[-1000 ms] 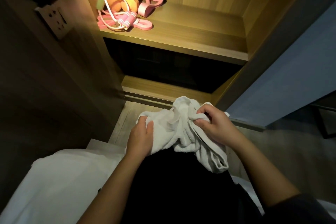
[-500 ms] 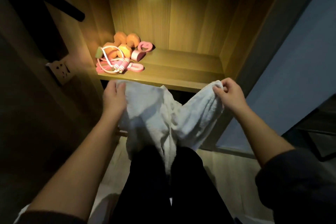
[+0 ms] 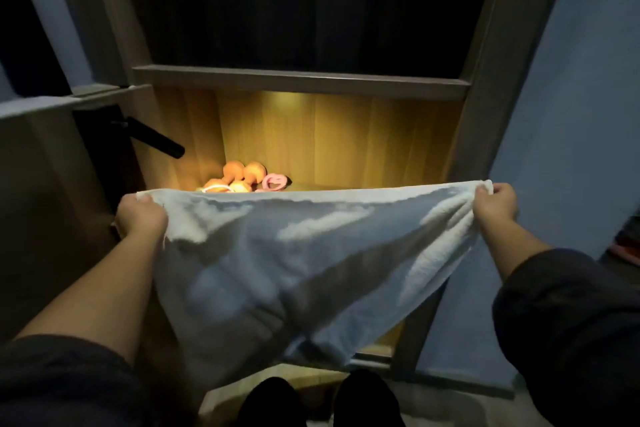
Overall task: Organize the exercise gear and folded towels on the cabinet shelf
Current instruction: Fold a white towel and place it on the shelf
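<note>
Since half a second ago the hands have swung wide apart and come up, so the towel point(image 3: 304, 253) that sagged in a V between them is now pulled out wide. The left hand point(image 3: 140, 217) grips the top left corner with its fingers curled over the edge, and the right hand point(image 3: 495, 206) pinches the top right corner. The towel's long axis runs left to right, with the top edge nearly straight and level and the rest hanging down toward the person's legs, narrowing to a point low in the middle. It's up in the air in front of the lit cabinet point(image 3: 346, 135), not lying on anything. It blocks most of the shelf, so only the tops of the orange dumbbells point(image 3: 242, 173), a pink ring thing point(image 3: 273, 181) and a bit of white cord point(image 3: 216, 186) peek over the edge at back left. The compartment above is too dark to make out. A black handle point(image 3: 156, 139) sticks out on the left.
</note>
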